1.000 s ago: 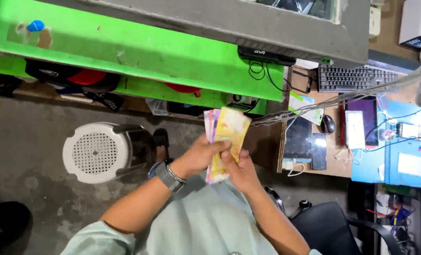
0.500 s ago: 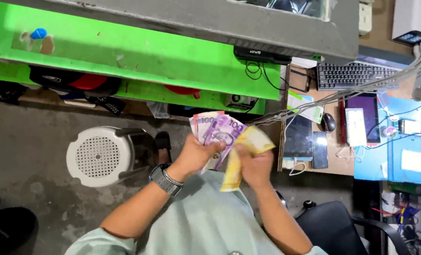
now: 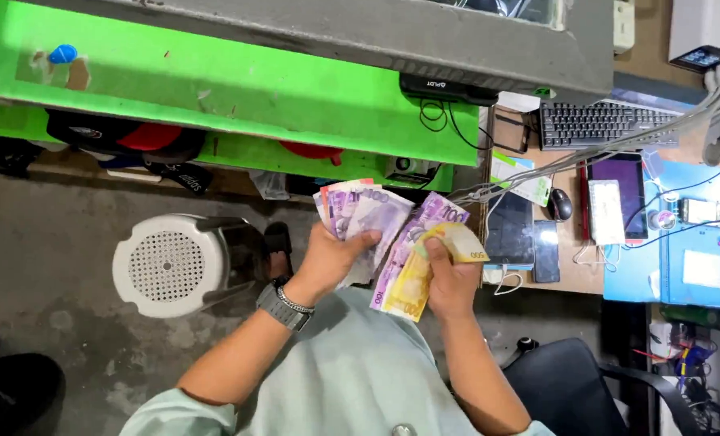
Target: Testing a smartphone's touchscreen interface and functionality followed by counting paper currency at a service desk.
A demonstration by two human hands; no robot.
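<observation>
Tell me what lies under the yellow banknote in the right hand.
Under the yellow banknote, folded over the right hand, lies a purple banknote, its upper end fanning out past it. Whether more notes lie between them cannot be seen; the yellow one covers that.

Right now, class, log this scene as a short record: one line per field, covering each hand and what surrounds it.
Left hand: grips a fanned stack of purple banknotes
Right hand: holds yellow and purple banknotes, folded over
Wrist: grey watch on the left
Floor: white perforated stool at left
Ahead: green counter
Right side: desk with keyboard and mouse
</observation>
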